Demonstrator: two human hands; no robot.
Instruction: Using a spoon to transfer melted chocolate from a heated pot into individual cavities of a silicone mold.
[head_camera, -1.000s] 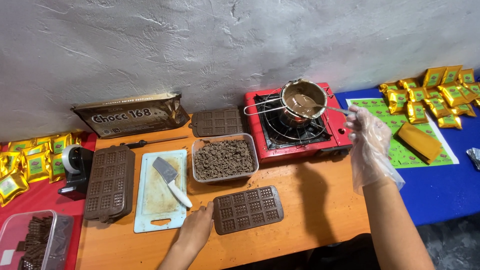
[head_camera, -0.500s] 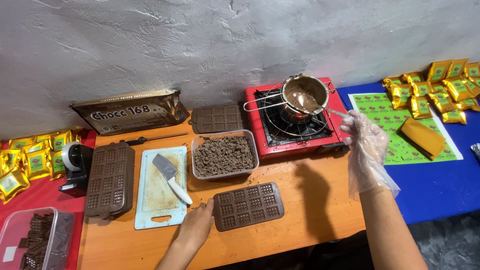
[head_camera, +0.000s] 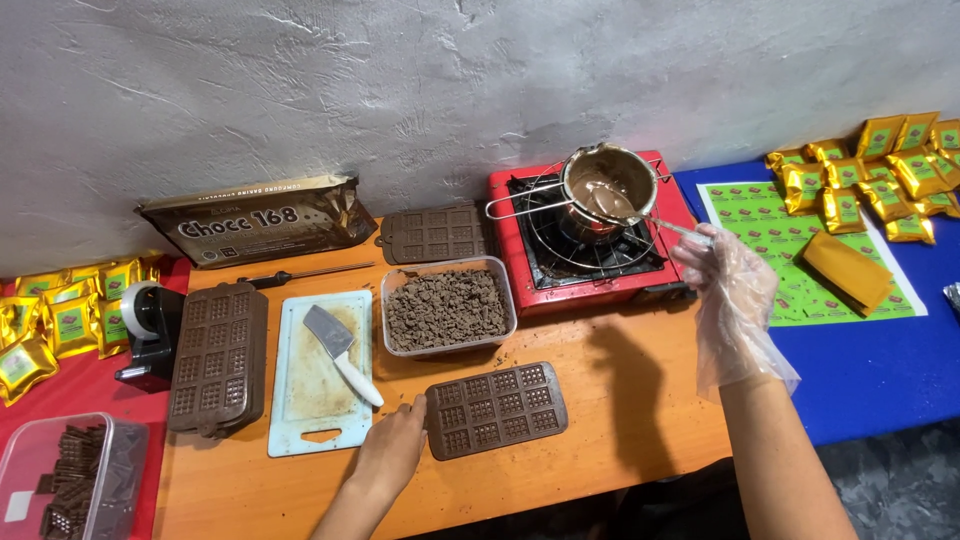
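Observation:
My right hand wears a loose clear plastic glove and grips the handle of a metal spoon. The spoon's bowl dips into a small steel pot of melted chocolate, which sits on a wire rack over a red portable gas stove. My bare left hand lies flat on the orange table, its fingertips touching the left edge of a brown chocolate-bar mould. Behind the mould stands a clear tub of chopped chocolate.
A white cutting board with a cleaver lies left of the tub, beside stacked brown moulds and a tape dispenser. A big wrapped chocolate block and another mould sit by the wall. Gold packets cover the blue table at the right.
Both hands stay almost where they were; the right hand keeps the spoon at the pot. The view has shifted slightly.

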